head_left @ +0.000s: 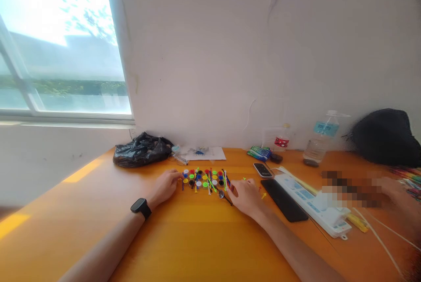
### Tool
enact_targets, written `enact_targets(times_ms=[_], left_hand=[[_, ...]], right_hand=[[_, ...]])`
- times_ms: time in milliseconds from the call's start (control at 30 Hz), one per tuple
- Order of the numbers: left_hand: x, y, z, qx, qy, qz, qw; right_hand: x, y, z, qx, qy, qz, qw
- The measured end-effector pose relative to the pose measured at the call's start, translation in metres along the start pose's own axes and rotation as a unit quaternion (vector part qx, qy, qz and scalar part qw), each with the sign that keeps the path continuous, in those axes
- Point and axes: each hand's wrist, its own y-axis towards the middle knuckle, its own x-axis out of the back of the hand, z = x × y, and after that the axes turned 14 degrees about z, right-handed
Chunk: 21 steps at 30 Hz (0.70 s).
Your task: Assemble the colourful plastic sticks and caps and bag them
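Rows of small round plastic caps (205, 184) in red, green, yellow, blue, white and black lie on the wooden table before me, with thin coloured plastic sticks (210, 185) among them. My left hand (166, 187), a black watch on its wrist, rests at the left end of the rows. Its fingers are drawn together at the outermost pieces; anything between them is too small to name. At the right end, my right hand (246, 196) has its fingers curled in beside the sticks. What its fingertips grip is mostly hidden. A dark stick with a round grey piece (221, 194) lies just left of them.
Right of my right hand are loose arrow-shaped pieces (264, 195), a black phone (284, 200) and a white power strip (312, 205). Another person's hand (391, 192) is at the far right. A black plastic bag (143, 150), paper (213, 153) and bottles (320, 141) stand along the wall.
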Motion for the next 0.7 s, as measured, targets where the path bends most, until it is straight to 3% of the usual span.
enact_targets(times_ms=[233,533,700], left_hand=[[0.001,0.002,0.003,0.048,0.024,0.006,0.999],[0.001,0.0,0.001,0.166,0.051,-0.021,0.985],[0.007,-0.004,-0.012,0.183,0.116,0.023,0.976]], right_hand=[[-0.002,0.001,0.0,-0.003,-0.005,0.007,1.0],[-0.002,0.0,0.0,0.007,-0.004,-0.003,1.0],[-0.001,0.0,0.0,0.013,-0.008,-0.025,1.0]])
